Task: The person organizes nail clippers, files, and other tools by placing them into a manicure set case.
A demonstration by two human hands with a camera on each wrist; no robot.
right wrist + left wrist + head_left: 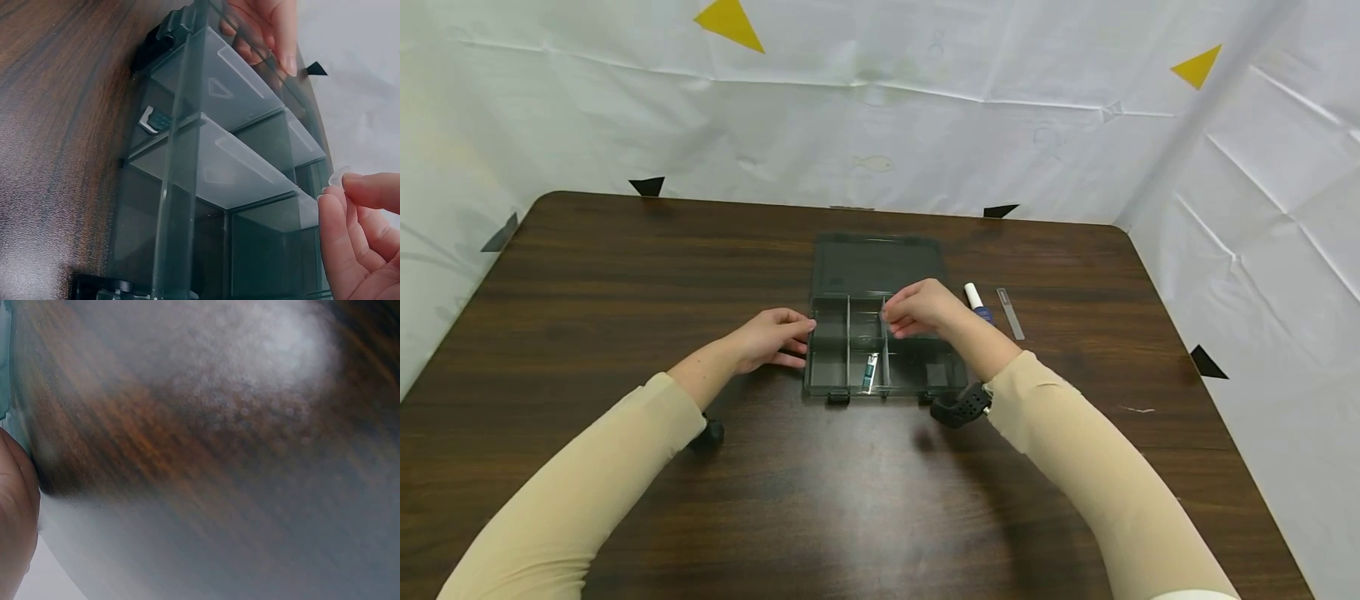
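Organizer box [880, 333], smoky translucent plastic, lid [877, 265] laid open flat behind it, standing at the middle of the dark wooden desk [625, 275]. Left hand [772, 337]: rests against the box's left wall, fingers fairly straight and touching the rim, steadying rather than gripping; its wrist view is too blurred to add anything. Right hand [919, 307]: over the box's rear middle, fingertips [350, 187] pinching the upper edge of a thin clear divider [335, 177] at the back of the tray. Step in hand, as I judge it: setting or pulling a partition among the compartments. The next move would call for keeping the strip upright and in line with its slots while the left hand keeps the box from sliding. Contents: clear partitions split the tray into several compartments; one narrow front-middle compartment holds a small metal nail clipper [870, 372]; the others look bare, though the tinted plastic makes this hard to confirm. Right of the box, on the desk: a small white-capped tube [976, 301], and just beyond it a flat clear strip [1010, 313], both apart from the box.
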